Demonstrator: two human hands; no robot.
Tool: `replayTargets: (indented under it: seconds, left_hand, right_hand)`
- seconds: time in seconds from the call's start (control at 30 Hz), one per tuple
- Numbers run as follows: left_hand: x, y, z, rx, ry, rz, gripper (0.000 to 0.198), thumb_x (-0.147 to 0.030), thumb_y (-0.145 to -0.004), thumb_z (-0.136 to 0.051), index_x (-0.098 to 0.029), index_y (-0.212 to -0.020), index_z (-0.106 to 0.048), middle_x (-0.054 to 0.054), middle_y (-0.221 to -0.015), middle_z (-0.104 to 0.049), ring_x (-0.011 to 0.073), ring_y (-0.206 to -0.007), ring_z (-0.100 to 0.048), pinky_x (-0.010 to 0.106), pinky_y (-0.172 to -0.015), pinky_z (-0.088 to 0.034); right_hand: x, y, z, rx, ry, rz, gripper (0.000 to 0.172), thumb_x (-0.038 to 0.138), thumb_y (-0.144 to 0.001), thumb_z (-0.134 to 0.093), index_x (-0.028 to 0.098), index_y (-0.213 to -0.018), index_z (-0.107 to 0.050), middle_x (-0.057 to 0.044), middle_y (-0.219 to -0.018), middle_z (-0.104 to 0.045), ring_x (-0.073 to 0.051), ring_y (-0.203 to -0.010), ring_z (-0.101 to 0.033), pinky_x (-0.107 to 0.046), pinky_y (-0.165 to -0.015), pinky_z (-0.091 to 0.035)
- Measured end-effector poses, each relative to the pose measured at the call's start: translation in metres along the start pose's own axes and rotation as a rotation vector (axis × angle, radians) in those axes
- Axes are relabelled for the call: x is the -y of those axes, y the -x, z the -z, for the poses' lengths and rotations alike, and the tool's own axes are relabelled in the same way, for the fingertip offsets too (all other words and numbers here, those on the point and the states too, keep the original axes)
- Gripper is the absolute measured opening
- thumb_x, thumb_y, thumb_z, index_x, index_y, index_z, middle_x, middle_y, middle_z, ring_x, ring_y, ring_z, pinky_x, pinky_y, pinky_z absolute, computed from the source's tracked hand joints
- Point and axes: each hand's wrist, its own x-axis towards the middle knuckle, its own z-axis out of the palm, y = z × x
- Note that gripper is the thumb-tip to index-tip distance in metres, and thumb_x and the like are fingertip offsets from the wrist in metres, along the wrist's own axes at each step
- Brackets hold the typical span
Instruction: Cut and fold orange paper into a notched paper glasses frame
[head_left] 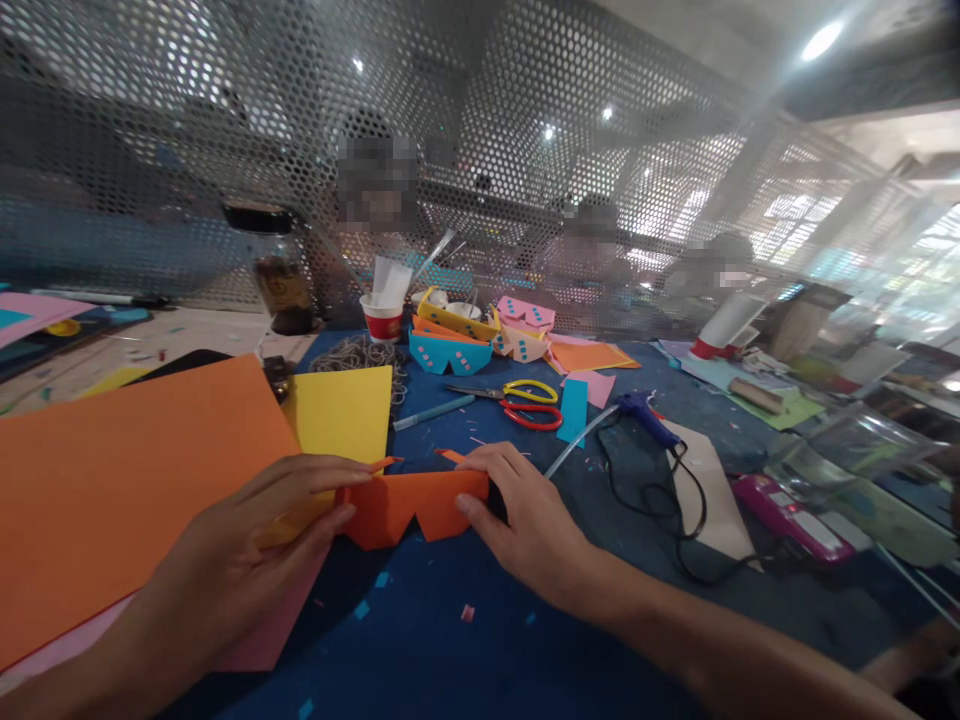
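Observation:
Between both hands are orange paper glasses [416,505], with a notch cut in the lower edge and narrow folded strips at the back. My left hand [259,540] pinches their left end between thumb and fingers. The right end is gripped by my right hand [525,515], thumb in front and fingers behind. Beyond them lie scissors [510,395] with one yellow and one red handle, and a blue pen [433,412]. Finished-looking blue paper glasses [450,352] with small squares stuck on stand farther back, beside yellow and pink ones.
Large orange sheets [142,480] and a yellow sheet [345,410] lie at the left. A blue glue gun [649,415] with a looping black cord rests at the right, near a pink device [791,515]. A paper cup [381,320] and a jar [281,270] stand before a perforated metal screen [480,130].

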Motion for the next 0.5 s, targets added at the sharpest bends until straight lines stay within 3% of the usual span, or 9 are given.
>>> replayTargets:
  seconds: [0.27,0.5]
  left_hand:
    - [0.001,0.002,0.002,0.049,-0.01,0.058,0.035,-0.061,-0.115,-0.07,-0.04,-0.137,-0.086,0.001,-0.138,-0.091,0.0266,-0.12,-0.089,0.039,-0.107,-0.074]
    - [-0.017,-0.007,0.003,-0.068,-0.002,0.061,0.035,-0.066,-0.113,-0.068,-0.042,-0.125,-0.09,-0.001,-0.126,-0.094,0.0258,-0.111,-0.091,0.033,-0.102,-0.074]
  right_hand:
    - [0.0,0.0,-0.001,-0.023,-0.005,0.05,0.027,0.023,-0.117,-0.071,0.024,-0.143,-0.071,-0.014,-0.144,-0.078,-0.031,-0.139,-0.076,-0.057,-0.124,-0.064]
    - [0.002,0.001,0.0,-0.038,-0.004,0.102,0.021,0.022,-0.117,-0.07,0.025,-0.138,-0.072,-0.012,-0.143,-0.08,-0.03,-0.139,-0.076,-0.055,-0.123,-0.063]
